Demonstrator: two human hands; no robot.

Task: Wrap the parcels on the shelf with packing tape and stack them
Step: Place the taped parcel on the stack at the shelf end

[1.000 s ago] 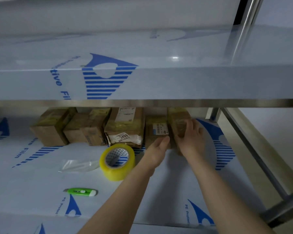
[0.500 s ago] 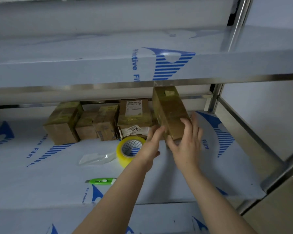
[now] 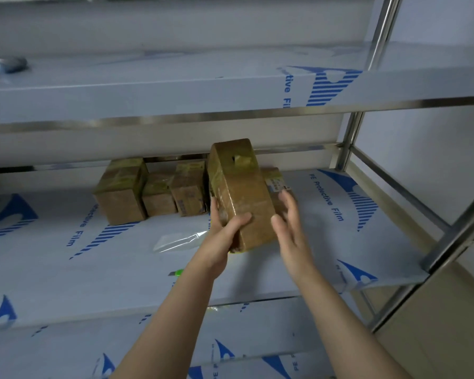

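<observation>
A long brown parcel [image 3: 241,187] wrapped in glossy tape is tilted up off the shelf [image 3: 326,242], its far end near the upper shelf's edge. My left hand [image 3: 219,236] grips its near left corner, thumb across the top face. My right hand [image 3: 293,231] hovers beside the parcel's right side with fingers spread and holds nothing. Three more taped parcels [image 3: 121,192] stand in a row at the back left. Another parcel with a label [image 3: 278,184] sits behind the lifted one. A sliver of the yellow tape roll [image 3: 236,251] shows under the parcel; the rest is hidden.
A scrap of clear plastic film [image 3: 175,240] lies left of my left hand. The green cutter [image 3: 179,272] peeks out beside my left forearm. The upper shelf [image 3: 175,99] hangs low overhead. Steel posts [image 3: 348,140] and rails close the right side.
The parcel has come out of the back row toward me and risen. My left hand now grips its near end; my right hand has come off it and opened.
</observation>
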